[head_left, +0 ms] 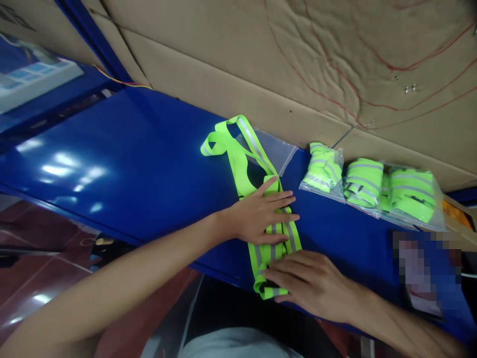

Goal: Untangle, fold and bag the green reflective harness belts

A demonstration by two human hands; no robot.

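A neon-yellow reflective strap vest (244, 164) with grey stripes lies stretched across the glossy blue table (130, 164). My left hand (261, 216) lies flat on the middle of the vest, fingers stretched out to the right. My right hand (307, 281) presses flat on the vest's near end at the table's front edge, fingers pointing left. Under the vest's far part lies an empty clear plastic bag (278, 151).
Three bagged, folded yellow vests (372, 184) sit in a row on the table at the right. A brown cardboard wall (298, 59) with red lines rises behind. A blurred patch (425, 268) lies at the right. Reddish floor shows below left.
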